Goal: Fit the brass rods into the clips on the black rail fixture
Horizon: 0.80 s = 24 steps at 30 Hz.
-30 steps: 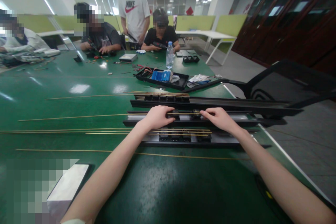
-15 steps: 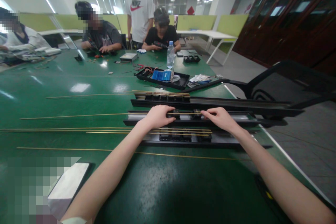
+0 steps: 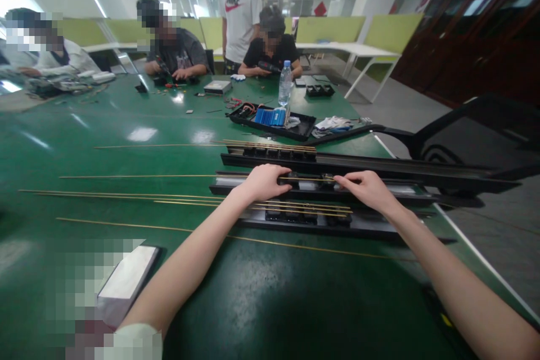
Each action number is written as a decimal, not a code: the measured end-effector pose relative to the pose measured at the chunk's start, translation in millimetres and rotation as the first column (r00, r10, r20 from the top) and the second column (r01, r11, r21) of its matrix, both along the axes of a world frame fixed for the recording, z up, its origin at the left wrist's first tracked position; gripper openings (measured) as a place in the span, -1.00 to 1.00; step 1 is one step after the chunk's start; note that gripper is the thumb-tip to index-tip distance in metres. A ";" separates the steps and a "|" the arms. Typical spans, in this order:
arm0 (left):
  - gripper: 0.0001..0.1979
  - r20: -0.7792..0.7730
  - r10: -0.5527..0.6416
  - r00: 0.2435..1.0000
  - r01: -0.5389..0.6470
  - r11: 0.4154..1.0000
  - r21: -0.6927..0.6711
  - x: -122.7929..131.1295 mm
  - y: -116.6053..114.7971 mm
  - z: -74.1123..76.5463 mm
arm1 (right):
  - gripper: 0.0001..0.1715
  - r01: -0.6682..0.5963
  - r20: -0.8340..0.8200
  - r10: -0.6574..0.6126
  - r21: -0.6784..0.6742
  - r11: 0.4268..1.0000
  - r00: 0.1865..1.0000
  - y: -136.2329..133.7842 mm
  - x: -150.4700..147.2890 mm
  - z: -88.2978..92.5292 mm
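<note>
My left hand point(image 3: 266, 183) curls over the middle black channel point(image 3: 400, 198), thumb and fingers closed round a small black block point(image 3: 290, 181) in it. A thin brass rod point(image 3: 139, 176) runs from the left under that hand and across the block. My right hand point(image 3: 366, 187) pinches at the rod's right end, beside a second black block point(image 3: 327, 180); its fingertips partly hide that end. Nearer to me, a front channel point(image 3: 375, 229) holds several black blocks with brass rods point(image 3: 202, 199) lying across them. Behind, a rear channel point(image 3: 379, 169) carries more blocks and rods.
A loose brass rod point(image 3: 295, 246) lies across the green table point(image 3: 236, 304) in front. Beyond the channels are a black tray point(image 3: 301, 132) with a blue item, gloves point(image 3: 333, 125) and a water bottle point(image 3: 285, 84). A chair point(image 3: 476, 129) stands right; other people are opposite.
The camera view has swung slightly left, so everything sits further right in the picture. Both hands keep nearly the same hold at the middle channel.
</note>
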<state>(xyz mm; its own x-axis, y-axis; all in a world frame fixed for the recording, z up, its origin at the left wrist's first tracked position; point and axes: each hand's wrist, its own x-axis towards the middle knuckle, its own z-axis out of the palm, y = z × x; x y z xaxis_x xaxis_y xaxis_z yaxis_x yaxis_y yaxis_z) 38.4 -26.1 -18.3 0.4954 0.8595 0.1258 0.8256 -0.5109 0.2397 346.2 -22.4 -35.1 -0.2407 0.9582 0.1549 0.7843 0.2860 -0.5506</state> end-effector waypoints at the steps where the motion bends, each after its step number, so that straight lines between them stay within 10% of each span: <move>1: -0.46 0.003 -0.001 1.000 0.001 1.000 0.000 -0.2 -0.2 0.1 | -0.33 0.003 0.009 -0.003 0.002 1.000 1.000 0.2 0.2 -0.2; 24: -0.46 0.013 0.007 1.000 -0.006 1.000 -0.025 -1.5 0.1 -0.7 | -0.29 -0.002 0.140 -0.005 0.049 0.999 0.990 -0.4 -0.6 4.9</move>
